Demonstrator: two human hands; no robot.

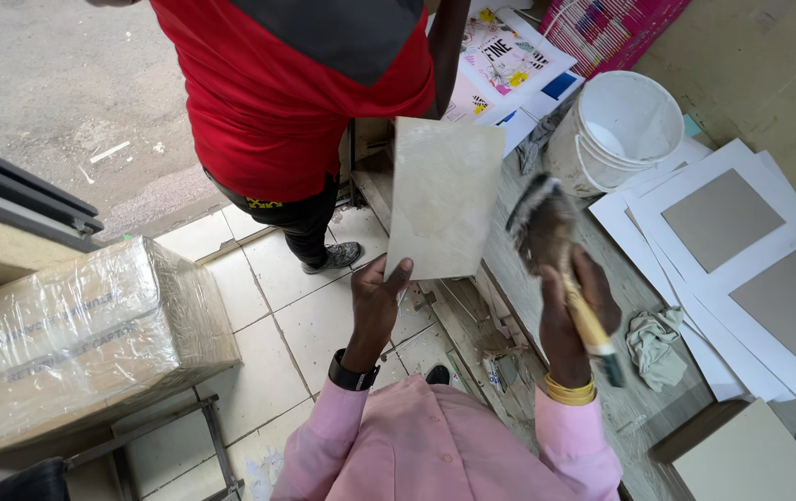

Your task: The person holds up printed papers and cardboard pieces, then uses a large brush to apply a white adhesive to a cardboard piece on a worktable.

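Holding a pale beige rectangular board [444,197] upright by its near edge, the left hand [377,301] pinches it above the tiled floor [268,315]. Just right, the right hand [572,315] is clenched on a yellow-handled bristle brush [555,250], bristles raised beside the board, apparently not touching. Brushing looks underway; grey squares on white sheets [741,250] lie on the bench to the right.

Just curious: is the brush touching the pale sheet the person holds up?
Apart. The head view shows a strip of floor between the brush bristles and the sheet edge.
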